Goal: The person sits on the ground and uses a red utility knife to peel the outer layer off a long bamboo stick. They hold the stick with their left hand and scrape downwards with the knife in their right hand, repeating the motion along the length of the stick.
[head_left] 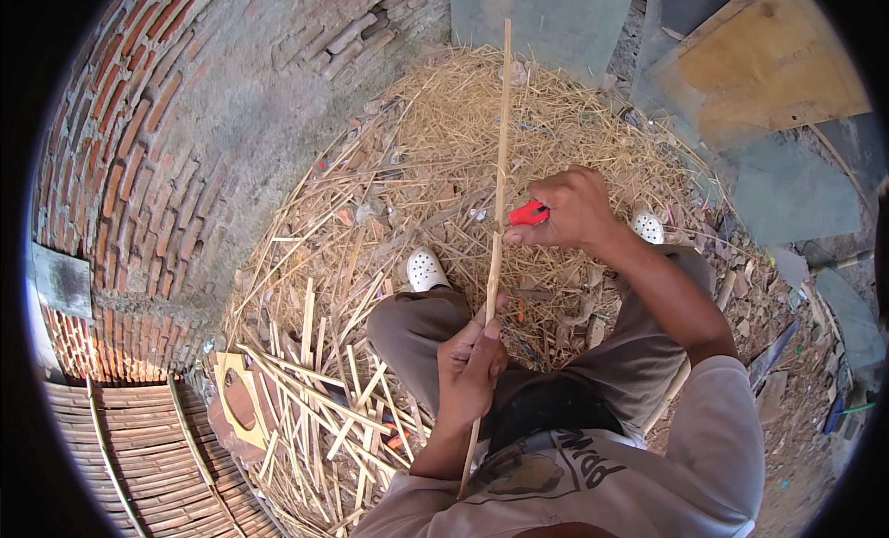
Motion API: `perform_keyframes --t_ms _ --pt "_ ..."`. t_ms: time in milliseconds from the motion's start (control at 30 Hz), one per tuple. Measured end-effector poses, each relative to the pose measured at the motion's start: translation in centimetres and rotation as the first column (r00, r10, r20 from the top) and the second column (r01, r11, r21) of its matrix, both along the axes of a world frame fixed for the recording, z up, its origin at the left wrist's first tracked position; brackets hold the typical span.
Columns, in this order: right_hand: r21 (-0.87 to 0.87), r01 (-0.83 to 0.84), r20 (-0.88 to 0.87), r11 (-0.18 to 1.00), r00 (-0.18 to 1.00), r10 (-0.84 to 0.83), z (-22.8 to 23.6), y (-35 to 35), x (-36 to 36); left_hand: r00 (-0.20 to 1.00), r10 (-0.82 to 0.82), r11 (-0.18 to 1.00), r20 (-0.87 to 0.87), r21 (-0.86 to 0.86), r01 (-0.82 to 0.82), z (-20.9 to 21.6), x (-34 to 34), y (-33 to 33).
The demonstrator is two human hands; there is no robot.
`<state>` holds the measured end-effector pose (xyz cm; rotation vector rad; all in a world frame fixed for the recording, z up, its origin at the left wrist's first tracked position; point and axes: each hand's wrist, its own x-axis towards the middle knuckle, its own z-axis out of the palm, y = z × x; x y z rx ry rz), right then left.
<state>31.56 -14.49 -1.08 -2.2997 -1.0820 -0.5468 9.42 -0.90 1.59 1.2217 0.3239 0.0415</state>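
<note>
A long, narrow bamboo strip [504, 121] stands nearly upright in the view, running from my body out over the straw. My left hand [469, 367] is closed around its lower part, thumb along the strip. In my right hand [572, 207] is a red utility knife [530, 213], its front end right against the strip about halfway up. The knife's blade does not show clearly. At the knife, the strip has a slight bend and a rough, pale spot.
Split bamboo strips [324, 418] lie piled at my left, near a yellow board with a round hole [239, 399]. Straw and shavings [444, 121] cover the ground ahead. A brick wall [139, 168] rises on the left; flat sheets [759, 66] lean at the far right.
</note>
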Motion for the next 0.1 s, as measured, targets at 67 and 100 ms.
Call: perform_keyframes --t_ms 67,100 --pt "-0.019 0.089 -0.031 0.996 0.995 -0.090 -0.25 0.07 0.79 1.000 -0.006 1.000 0.001 0.009 0.006 0.23 -0.22 -0.17" --pt "-0.020 0.091 -0.036 0.996 0.995 -0.092 -0.47 0.05 0.59 1.000 -0.013 1.000 -0.002 -0.024 0.013 0.22 -0.59 -0.34"
